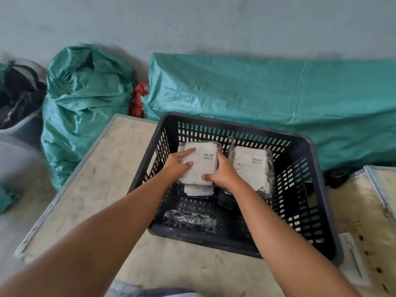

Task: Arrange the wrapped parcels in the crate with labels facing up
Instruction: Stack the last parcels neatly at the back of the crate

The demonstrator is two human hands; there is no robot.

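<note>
A black slotted plastic crate (304, 146) stands on a pale table (102, 189). Inside it, at the far left, both hands hold one wrapped parcel (203, 163) with its white barcode label facing up. My left hand (180, 163) lies on its left part, fingers spread over the label. My right hand (222, 170) grips its right edge. Under it another labelled parcel (199, 190) peeks out. A second label-up parcel (252, 168) lies at the far right. A small dark wrapped parcel (189, 220) rests by the near wall, no label showing.
Green woven sacks stand behind the table: a bulging green sack (85, 99) at the left and a long flat sack (267, 99) along the grey wall. A grey bin (19, 99) of dark items is far left. A white paper slip (353, 260) lies right of the crate.
</note>
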